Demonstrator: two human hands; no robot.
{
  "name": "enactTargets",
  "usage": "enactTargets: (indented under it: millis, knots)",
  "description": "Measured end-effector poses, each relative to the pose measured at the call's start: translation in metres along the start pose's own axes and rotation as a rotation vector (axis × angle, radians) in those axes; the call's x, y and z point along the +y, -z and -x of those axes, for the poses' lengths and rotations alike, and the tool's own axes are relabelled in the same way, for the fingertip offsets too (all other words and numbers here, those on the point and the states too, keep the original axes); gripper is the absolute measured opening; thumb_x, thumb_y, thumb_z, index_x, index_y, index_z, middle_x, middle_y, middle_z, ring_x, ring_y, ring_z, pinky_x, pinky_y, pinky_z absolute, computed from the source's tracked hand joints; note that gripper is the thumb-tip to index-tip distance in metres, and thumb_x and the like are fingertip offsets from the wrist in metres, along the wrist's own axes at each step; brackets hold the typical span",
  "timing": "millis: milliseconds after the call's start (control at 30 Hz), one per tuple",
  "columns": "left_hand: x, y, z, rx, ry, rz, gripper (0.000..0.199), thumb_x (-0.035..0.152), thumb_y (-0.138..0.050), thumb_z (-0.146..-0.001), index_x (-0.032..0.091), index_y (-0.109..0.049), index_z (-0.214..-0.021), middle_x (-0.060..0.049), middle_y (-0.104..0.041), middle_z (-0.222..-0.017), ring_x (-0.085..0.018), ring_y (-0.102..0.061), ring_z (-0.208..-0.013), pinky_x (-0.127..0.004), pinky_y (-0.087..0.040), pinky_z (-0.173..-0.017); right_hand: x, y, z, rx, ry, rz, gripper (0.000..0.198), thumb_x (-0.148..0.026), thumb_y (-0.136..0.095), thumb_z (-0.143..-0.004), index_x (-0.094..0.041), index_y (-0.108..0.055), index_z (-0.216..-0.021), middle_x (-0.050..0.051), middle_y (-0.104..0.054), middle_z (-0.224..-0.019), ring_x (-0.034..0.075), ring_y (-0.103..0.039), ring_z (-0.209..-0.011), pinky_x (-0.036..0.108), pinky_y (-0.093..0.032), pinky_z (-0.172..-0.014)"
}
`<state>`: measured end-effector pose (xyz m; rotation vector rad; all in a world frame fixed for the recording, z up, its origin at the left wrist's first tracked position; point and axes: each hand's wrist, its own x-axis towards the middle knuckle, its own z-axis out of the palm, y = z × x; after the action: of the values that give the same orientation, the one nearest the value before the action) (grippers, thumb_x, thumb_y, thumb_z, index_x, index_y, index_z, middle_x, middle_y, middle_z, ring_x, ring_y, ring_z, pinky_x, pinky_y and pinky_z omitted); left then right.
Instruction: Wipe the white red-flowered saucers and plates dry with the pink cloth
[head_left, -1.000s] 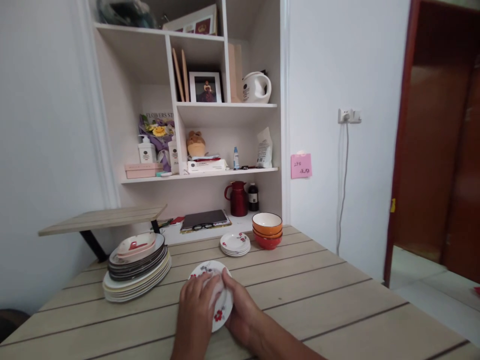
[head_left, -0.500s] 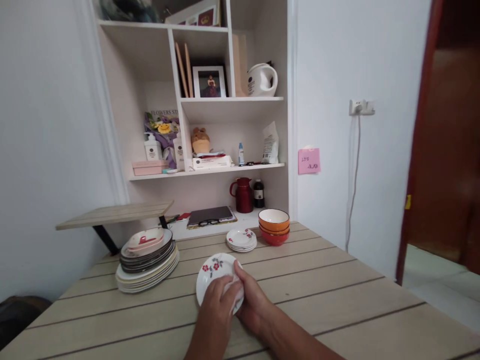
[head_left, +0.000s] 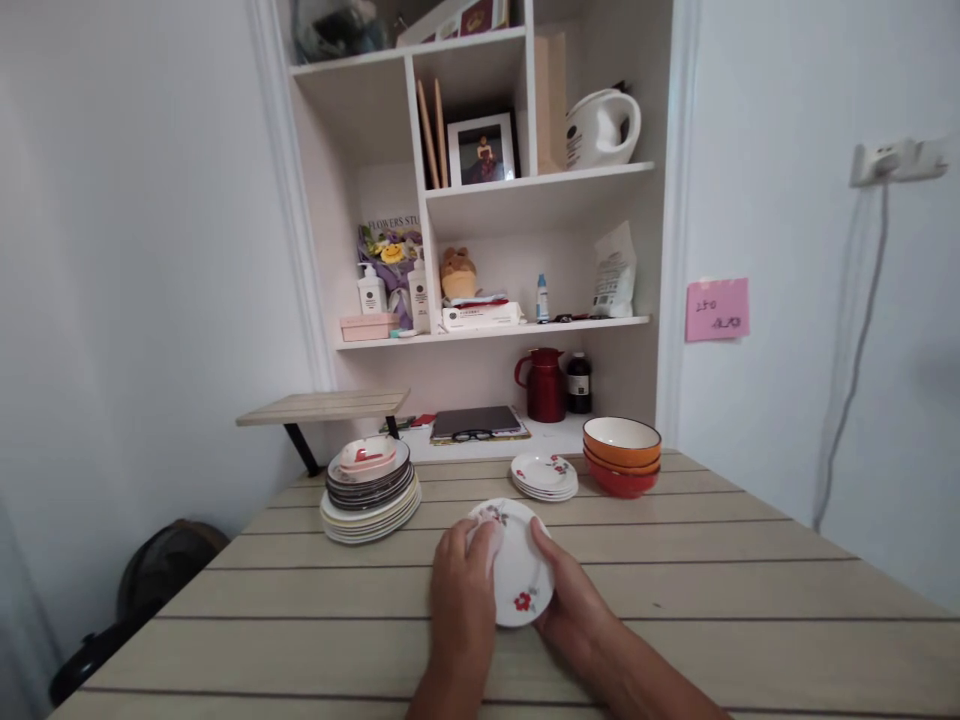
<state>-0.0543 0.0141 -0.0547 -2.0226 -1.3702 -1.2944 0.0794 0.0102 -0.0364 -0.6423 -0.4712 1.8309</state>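
Floral plate (head_left: 517, 575) between both hands, left grip (head_left: 465, 575) and right grip (head_left: 570, 600) clasping its edges.

Glossy white ceramic plate (head_left: 517, 575) with red flowers. Matt, pale wood table (head_left: 675, 590), planked, with a fine grain. Shiny glazed orange bowls (head_left: 622, 456). Smooth ceramic plate stack (head_left: 371, 495). Matt white laminate shelf (head_left: 525, 330).
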Motion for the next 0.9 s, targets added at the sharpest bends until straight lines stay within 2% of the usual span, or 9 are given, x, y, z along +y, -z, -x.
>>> enactTargets:
  millis: [133,200,267,333,400,500,600,733,900]
  knots:
    - [0.019,0.005,0.004,-0.144,-0.103,0.143,0.039,0.007,-0.048,-0.085,0.024,-0.065,-0.115,-0.009,-0.064,-0.114,-0.023,-0.061,-0.106,-0.040,-0.055,-0.090,-0.010,0.006,-0.002,0.000,0.010,0.000,0.049,-0.052,-0.059,-0.085,-0.010,-0.067,-0.108,0.014,-0.077,-0.087,0.026,-0.072,-0.078,0.038,-0.053,-0.077]
    - [0.024,0.006,0.005,-0.222,-0.164,0.243,0.051,0.002,-0.047,-0.080,0.025,-0.059,-0.125,-0.009,-0.063,-0.120,-0.022,-0.059,-0.111,-0.040,-0.053,-0.095,-0.012,0.006,0.000,-0.008,-0.024,0.020,0.050,-0.055,-0.059,-0.083,-0.009,-0.068,-0.102,0.014,-0.077,-0.086,0.026,-0.072,-0.076,0.037,-0.053,-0.074]
    - [0.025,0.003,0.006,-0.244,-0.165,0.296,0.067,-0.001,-0.046,-0.076,0.024,-0.046,-0.138,-0.009,-0.059,-0.130,-0.022,-0.055,-0.120,-0.041,-0.049,-0.102,-0.010,0.004,0.002,-0.021,-0.051,0.022,0.050,-0.055,-0.061,-0.083,-0.010,-0.069,-0.103,0.013,-0.077,-0.087,0.025,-0.072,-0.078,0.036,-0.053,-0.076]
    - [0.021,-0.001,0.005,-0.210,-0.110,0.286,0.076,-0.003,-0.045,-0.074,0.023,-0.036,-0.145,-0.010,-0.053,-0.138,-0.023,-0.050,-0.128,-0.044,-0.046,-0.106,-0.007,0.000,0.005,-0.046,-0.061,0.003,0.050,-0.053,-0.061,-0.084,-0.011,-0.067,-0.109,0.013,-0.077,-0.091,0.025,-0.072,-0.083,0.036,-0.052,-0.080]
    - [0.015,-0.005,0.002,-0.152,-0.051,0.224,0.070,-0.002,-0.046,-0.076,0.023,-0.042,-0.141,-0.009,-0.052,-0.138,-0.024,-0.049,-0.128,-0.046,-0.045,-0.106,-0.003,-0.003,0.007,-0.066,-0.064,-0.011,0.050,-0.052,-0.061,-0.084,-0.012,-0.066,-0.113,0.013,-0.077,-0.094,0.025,-0.071,-0.086,0.037,-0.052,-0.081]
    - [0.008,-0.005,-0.002,-0.045,0.037,0.083,0.052,0.001,-0.050,-0.080,0.025,-0.058,-0.126,-0.008,-0.060,-0.126,-0.026,-0.054,-0.117,-0.049,-0.046,-0.100,0.003,-0.006,0.009,-0.045,-0.083,0.019,0.050,-0.050,-0.063,-0.083,-0.012,-0.065,-0.115,0.014,-0.077,-0.096,0.026,-0.072,-0.085,0.039,-0.053,-0.079]
    - [0.007,0.002,-0.005,0.015,0.125,-0.021,0.045,0.004,-0.053,-0.082,0.026,-0.062,-0.120,-0.009,-0.062,-0.115,-0.026,-0.057,-0.108,-0.048,-0.046,-0.093,0.007,-0.006,0.011,-0.039,-0.100,0.062,0.052,-0.051,-0.061,-0.085,-0.010,-0.065,-0.117,0.016,-0.077,-0.099,0.027,-0.072,-0.088,0.039,-0.053,-0.080]
    - [0.011,0.010,-0.006,0.001,0.173,-0.041,0.045,0.005,-0.055,-0.082,0.027,-0.063,-0.120,-0.008,-0.062,-0.107,-0.025,-0.058,-0.102,-0.043,-0.047,-0.084,0.009,-0.006,0.011,-0.052,-0.101,0.113,0.052,-0.052,-0.058,-0.086,-0.011,-0.065,-0.116,0.014,-0.077,-0.099,0.025,-0.072,-0.085,0.038,-0.053,-0.079]
    - [0.017,0.005,-0.007,-0.097,0.063,0.105,0.056,0.000,-0.059,-0.076,0.030,-0.062,-0.122,-0.006,-0.062,-0.111,-0.024,-0.056,-0.106,-0.041,-0.046,-0.087,0.005,-0.006,0.008,-0.008,-0.063,0.157,0.055,-0.058,-0.061,-0.082,-0.014,-0.065,-0.114,0.011,-0.077,-0.092,0.024,-0.071,-0.081,0.034,-0.053,-0.072]
